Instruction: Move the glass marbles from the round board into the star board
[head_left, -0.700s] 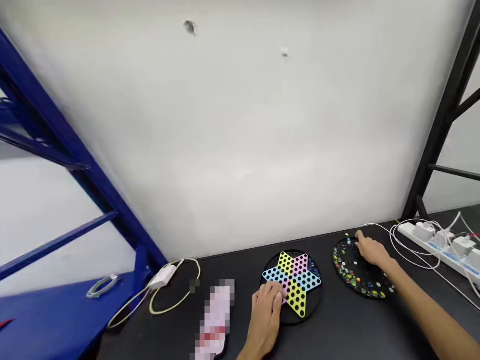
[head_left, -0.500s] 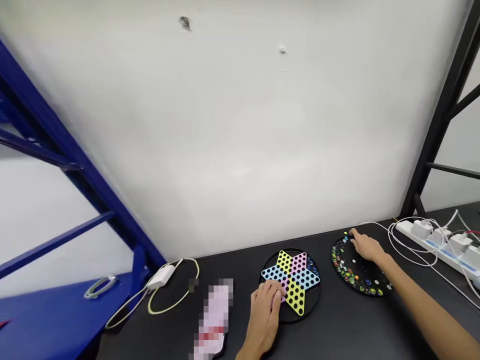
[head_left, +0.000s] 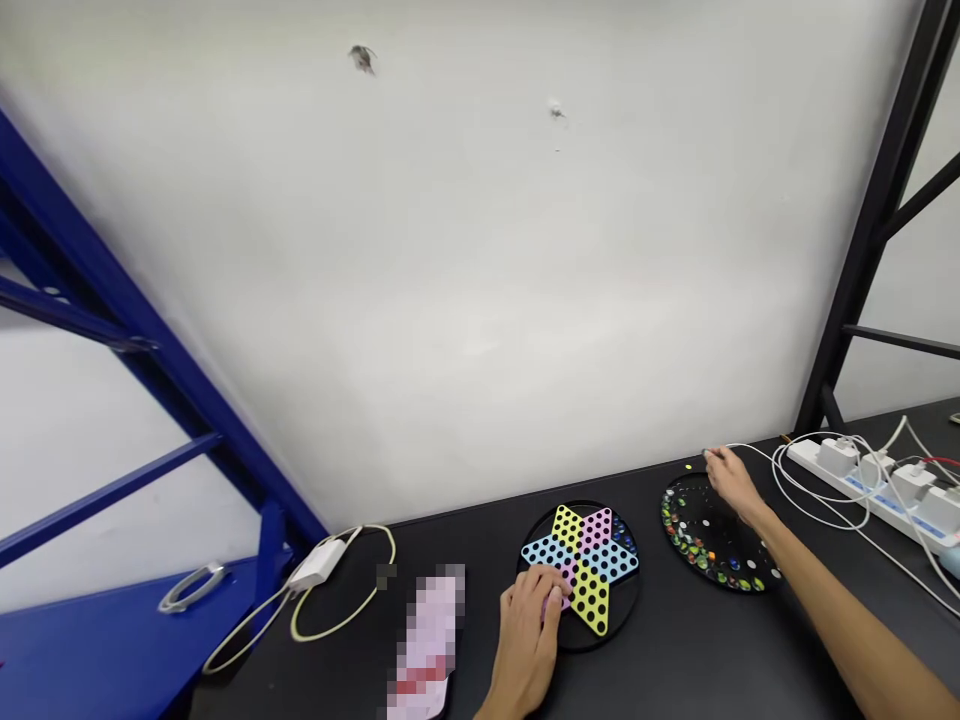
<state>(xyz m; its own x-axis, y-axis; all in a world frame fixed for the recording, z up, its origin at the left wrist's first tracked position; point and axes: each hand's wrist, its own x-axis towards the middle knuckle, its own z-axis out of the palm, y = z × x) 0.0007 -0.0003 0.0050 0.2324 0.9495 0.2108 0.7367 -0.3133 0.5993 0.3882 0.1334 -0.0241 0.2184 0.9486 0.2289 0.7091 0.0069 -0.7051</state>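
My left hand [head_left: 529, 622] lies on the near left part of a star-shaped Chinese checkers board [head_left: 590, 590], its fingers bent a little and the thumb apart. Yellow, pink and light blue points make up the star, dotted with black holes, on a round black base. Blue marbles [head_left: 621, 535] sit at the base's right edge. To the right, a round black tray [head_left: 739, 535] holds many coloured marbles [head_left: 694, 550], mostly along its left and near rim. Over the tray's far rim, my right hand [head_left: 735, 482] pinches a small marble [head_left: 706, 453] at the fingertips.
A pixelated pinkish flat object [head_left: 429, 640] lies left of the board. A white adapter [head_left: 319, 563] with a looped cable is further left. At right stands a power strip [head_left: 862, 490] with plugs and loose white cables. The wall [head_left: 480, 300] rises behind the black table.
My right hand has lifted slightly from the tray's far rim, a small marble now showing at its fingertips. The left hand stays on the board. The view has shifted a little.
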